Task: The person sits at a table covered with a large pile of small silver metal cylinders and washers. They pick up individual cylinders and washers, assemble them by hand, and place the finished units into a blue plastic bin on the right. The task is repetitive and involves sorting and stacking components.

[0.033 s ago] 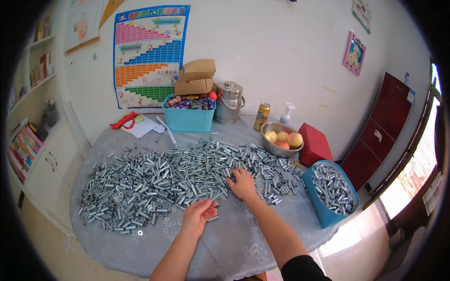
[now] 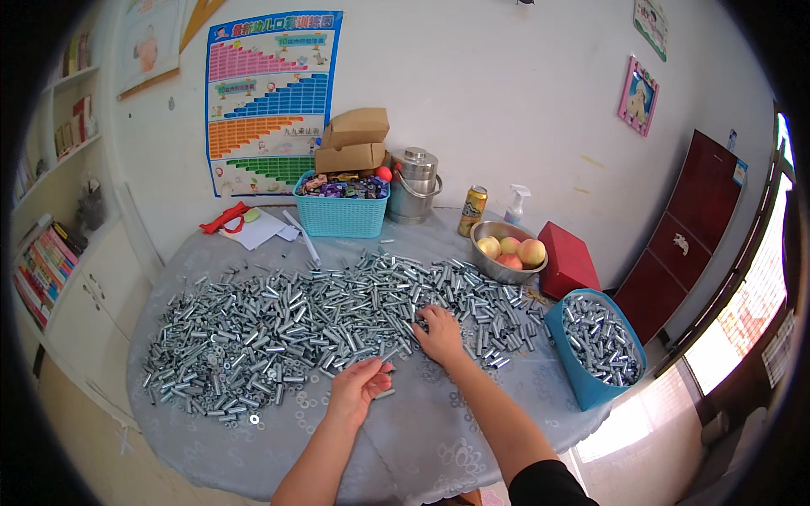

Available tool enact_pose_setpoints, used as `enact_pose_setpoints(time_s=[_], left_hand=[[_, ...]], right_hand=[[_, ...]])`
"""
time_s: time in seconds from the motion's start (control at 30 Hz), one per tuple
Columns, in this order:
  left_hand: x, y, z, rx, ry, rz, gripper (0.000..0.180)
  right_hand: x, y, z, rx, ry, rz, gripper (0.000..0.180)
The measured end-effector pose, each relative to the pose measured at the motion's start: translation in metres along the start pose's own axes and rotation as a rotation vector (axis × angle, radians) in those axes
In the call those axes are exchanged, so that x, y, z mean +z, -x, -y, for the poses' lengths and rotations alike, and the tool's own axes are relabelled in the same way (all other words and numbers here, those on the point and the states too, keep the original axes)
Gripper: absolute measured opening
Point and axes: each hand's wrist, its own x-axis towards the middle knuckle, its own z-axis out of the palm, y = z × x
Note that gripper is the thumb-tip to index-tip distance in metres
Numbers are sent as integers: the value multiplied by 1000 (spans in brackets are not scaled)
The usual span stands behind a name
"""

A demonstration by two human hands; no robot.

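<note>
A broad heap of silvery metal tubes [image 2: 278, 325], mixed with small ring-shaped washers [image 2: 226, 364], spreads over the grey tablecloth. At its near edge my left hand [image 2: 359, 390] is closed, palm turned inward and fingers curled; whatever they may hold is too small to make out. One loose tube [image 2: 385, 394] lies right beside those fingers. My right hand [image 2: 440, 337] reaches to the heap's right half, palm down. Its bent fingers close at the tubes there, and the fingertips are partly hidden among them. To the right stands a blue bin [image 2: 582, 371] filled with short tubes.
Along the back are a turquoise basket [image 2: 337, 217] of wrapped sweets, a steel lidded pot [image 2: 413, 196], a can [image 2: 473, 211], a spray bottle [image 2: 515, 205], a steel bowl [image 2: 483, 264] of fruit and a red box [image 2: 567, 260]. Papers [image 2: 256, 229] lie back left.
My right hand has shifted very slightly right and toward me at the heap. The left hand stays in place.
</note>
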Motion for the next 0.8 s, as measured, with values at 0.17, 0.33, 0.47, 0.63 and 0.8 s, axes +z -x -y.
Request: enact_pose_setpoints(time_s=[0.17, 0.33, 0.47, 0.63, 0.8], left_hand=[[-1, -1, 0, 6, 7, -4, 19], [1, -1, 1, 3, 8, -10, 16], [1, -1, 0, -12, 4, -10, 14], [-1, -1, 0, -10, 0, -8, 14], [-2, -1, -1, -2, 6, -5, 16]], right_hand=[[-19, 22, -13, -176, -132, 94, 25], [-51, 39, -9, -221, -165, 232, 22], [-43, 29, -18, -110, -290, 159, 22], [-8, -8, -21, -78, -343, 126, 24], [7, -13, -12, -152, -119, 90, 30]])
